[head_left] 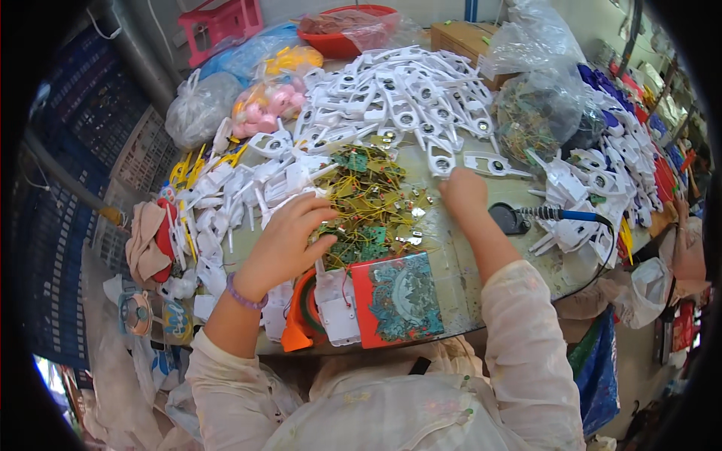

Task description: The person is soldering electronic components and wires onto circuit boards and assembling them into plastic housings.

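My left hand (289, 237) rests with bent fingers on the near-left edge of a tangle of small green circuit boards with yellow wires (366, 199) in the middle of the table. Whether it grips a board I cannot tell. My right hand (462, 188) reaches past the right side of that tangle, fingers curled down near a white plastic housing (440, 159); its fingertips are hidden. A white plastic part with a red wire (336, 304) lies just in front of my left hand.
A big heap of white plastic housings (398, 90) fills the far side, more at the right (602, 195) and left (226, 195). A soldering iron with blue handle (564, 215) lies right. A red patterned tin (397, 299) and orange tape dispenser (297, 319) sit near the front edge.
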Demonstrator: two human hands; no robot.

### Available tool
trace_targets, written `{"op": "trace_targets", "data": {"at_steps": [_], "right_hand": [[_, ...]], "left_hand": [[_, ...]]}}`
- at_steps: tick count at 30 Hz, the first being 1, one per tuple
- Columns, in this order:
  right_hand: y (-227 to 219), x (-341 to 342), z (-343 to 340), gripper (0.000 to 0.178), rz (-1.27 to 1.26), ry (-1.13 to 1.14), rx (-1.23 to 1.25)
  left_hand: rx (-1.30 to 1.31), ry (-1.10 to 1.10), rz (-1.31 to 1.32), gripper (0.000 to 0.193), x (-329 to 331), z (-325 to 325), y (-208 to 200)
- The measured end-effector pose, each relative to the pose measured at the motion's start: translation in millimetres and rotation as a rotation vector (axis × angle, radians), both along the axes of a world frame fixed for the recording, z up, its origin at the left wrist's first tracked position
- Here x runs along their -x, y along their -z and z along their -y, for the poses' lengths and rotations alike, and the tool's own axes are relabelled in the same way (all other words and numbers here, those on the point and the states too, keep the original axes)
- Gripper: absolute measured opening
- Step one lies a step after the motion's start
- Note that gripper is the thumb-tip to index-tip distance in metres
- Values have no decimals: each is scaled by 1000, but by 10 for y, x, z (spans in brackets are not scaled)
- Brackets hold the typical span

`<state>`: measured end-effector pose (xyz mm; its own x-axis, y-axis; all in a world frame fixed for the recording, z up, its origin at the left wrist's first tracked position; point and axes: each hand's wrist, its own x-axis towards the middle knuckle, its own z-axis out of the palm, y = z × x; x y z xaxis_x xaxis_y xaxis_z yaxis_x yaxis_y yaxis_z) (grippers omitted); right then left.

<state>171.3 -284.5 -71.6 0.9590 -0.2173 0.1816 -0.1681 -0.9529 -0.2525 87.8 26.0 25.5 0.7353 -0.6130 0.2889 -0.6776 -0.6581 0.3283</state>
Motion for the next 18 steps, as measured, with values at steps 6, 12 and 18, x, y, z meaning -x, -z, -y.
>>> {"op": "trace_targets", "data": {"at_steps": [6, 12, 18], "right_hand": [[-579, 622, 12, 22, -3, -111, 109], [-500, 1754, 104, 22, 42, -203, 45], [-181, 2237, 406, 16, 71, -110, -91]], "left_hand": [[58, -72, 180, 21, -500, 11, 294], [-57, -87, 421, 17, -1158, 325, 482], [-280, -184, 135, 33, -1355, 613, 365]]}}
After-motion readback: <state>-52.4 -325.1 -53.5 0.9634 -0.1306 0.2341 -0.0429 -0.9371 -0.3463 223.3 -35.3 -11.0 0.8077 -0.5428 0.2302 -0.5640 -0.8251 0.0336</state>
